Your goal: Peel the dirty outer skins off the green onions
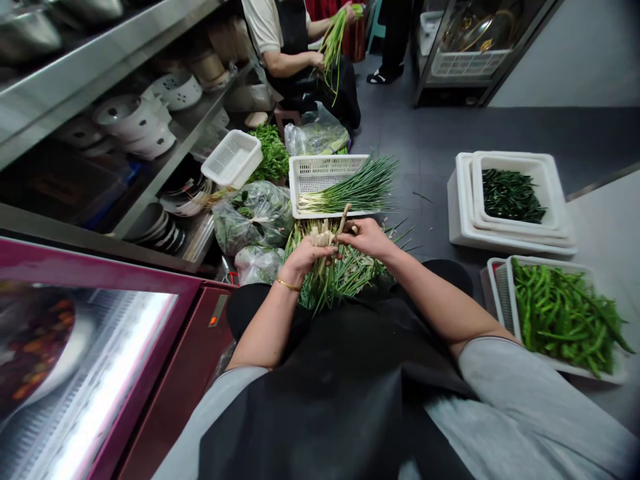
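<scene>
My left hand [303, 258] is closed around a bunch of scallions [323, 235], their pale root ends pointing up and away from me, with green leaves hanging below. The fingers of my right hand [369, 238] pinch a single scallion stalk [345, 215] beside the bunch; its lower part is hidden behind the fingers. Loose scallions [357, 270] lie in a heap beneath both hands. Just beyond, a white perforated basket [294, 183] holds neatly aligned green scallions [357, 188], with leaf tips over its right side.
Bagged greens [257, 213] and a small white basket [233, 159] sit to the left, beside shelves. At right are a tub of dark green pieces [513, 195] and a basket of green peppers [563, 313]. A co-worker [293, 60] holds long green stalks ahead.
</scene>
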The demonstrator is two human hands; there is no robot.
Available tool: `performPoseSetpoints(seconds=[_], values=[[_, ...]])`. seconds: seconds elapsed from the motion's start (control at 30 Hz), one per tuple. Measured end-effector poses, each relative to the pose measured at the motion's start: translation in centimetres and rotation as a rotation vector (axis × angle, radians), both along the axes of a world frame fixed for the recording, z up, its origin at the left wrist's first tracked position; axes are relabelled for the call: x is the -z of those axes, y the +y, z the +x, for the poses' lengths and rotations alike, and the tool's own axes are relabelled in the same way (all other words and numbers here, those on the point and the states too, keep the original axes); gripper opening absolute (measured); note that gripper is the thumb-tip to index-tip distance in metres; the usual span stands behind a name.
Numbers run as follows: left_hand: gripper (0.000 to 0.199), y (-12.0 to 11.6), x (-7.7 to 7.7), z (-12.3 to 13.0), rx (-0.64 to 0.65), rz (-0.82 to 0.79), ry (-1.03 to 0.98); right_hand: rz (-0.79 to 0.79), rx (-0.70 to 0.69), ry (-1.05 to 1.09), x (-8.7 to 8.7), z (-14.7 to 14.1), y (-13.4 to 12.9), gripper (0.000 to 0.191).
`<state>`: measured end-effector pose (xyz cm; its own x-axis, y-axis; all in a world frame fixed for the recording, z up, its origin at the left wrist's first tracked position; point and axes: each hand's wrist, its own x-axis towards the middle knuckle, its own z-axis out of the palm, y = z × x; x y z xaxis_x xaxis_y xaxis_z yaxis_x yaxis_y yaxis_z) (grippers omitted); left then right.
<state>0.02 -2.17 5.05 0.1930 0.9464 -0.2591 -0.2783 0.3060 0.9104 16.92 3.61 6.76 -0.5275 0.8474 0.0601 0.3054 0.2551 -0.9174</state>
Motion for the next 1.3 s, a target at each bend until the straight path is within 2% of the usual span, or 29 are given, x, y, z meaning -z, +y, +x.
performPoseSetpoints(seconds=[0.1, 0.23, 0.33, 0.4, 0.47, 0.53, 0.67, 0.77, 0.83, 0.9, 0.97, 1.07, 1.17, 1.23, 1.3], values=[[0.046, -0.3, 0.1, -0.2, -0.031, -0.01, 0.024, 0.132, 0.022, -0.147, 0.0, 0.5, 0.6, 0.023], [0.045, -0.6, 0.2, -0.5, 0.004, 0.006, 0.022, 0.169, -0.002, -0.232, -0.8, 1.7, 0.9, 0.019], [0.043, -0.6, 0.4, -0.8, 0.03, 0.009, 0.014, 0.099, 0.1, -0.122, -1.4, 2.8, 1.4, 0.021], [0.041, -0.6, 0.6, -0.9, 0.019, 0.008, 0.008, -0.012, 0.224, 0.012, -1.4, 3.4, 1.5, 0.025], [0.04, -0.5, 0.6, -0.8, -0.012, 0.014, 0.0, -0.11, 0.271, 0.075, -1.1, 3.3, 1.2, 0.029], [0.04, -0.4, 0.7, -0.5, -0.032, 0.024, 0.001, -0.132, 0.195, 0.026, -0.4, 2.6, 0.4, 0.031], [0.041, -0.3, 1.0, 0.1, -0.043, 0.029, 0.039, -0.041, 0.011, -0.127, 0.8, 0.5, -1.1, 0.034], [0.043, -0.5, 1.3, -0.2, -0.041, 0.029, 0.05, 0.007, -0.059, -0.19, 0.7, 0.2, -1.1, 0.039], [0.044, -0.5, 1.6, -0.5, -0.023, 0.029, 0.051, -0.064, -0.086, -0.153, 0.2, 0.7, -0.7, 0.039], [0.044, -0.6, 1.9, -0.8, 0.001, 0.023, 0.045, -0.2, -0.05, -0.027, -0.6, 1.7, -0.2, 0.036], [0.044, -0.6, 2.0, -1.1, 0.021, 0.001, 0.034, -0.301, 0.051, 0.127, -1.3, 2.8, 0.5, 0.036], [0.042, -0.7, 2.0, -1.2, 0.031, -0.036, 0.02, -0.268, 0.248, 0.285, -1.8, 4.6, 2.0, 0.042], [0.042, -0.7, 2.0, -1.2, 0.067, -0.048, -0.001, -0.153, 0.32, 0.118, -0.9, 5.5, 3.4, 0.048], [0.042, -0.6, 2.0, -1.1, 0.08, -0.056, -0.011, -0.111, 0.264, -0.073, 0.2, 4.9, 3.4, 0.044], [0.041, -0.5, 2.0, -0.9, 0.083, -0.065, -0.007, -0.083, 0.134, -0.142, 1.1, 3.4, 2.6, 0.044]])
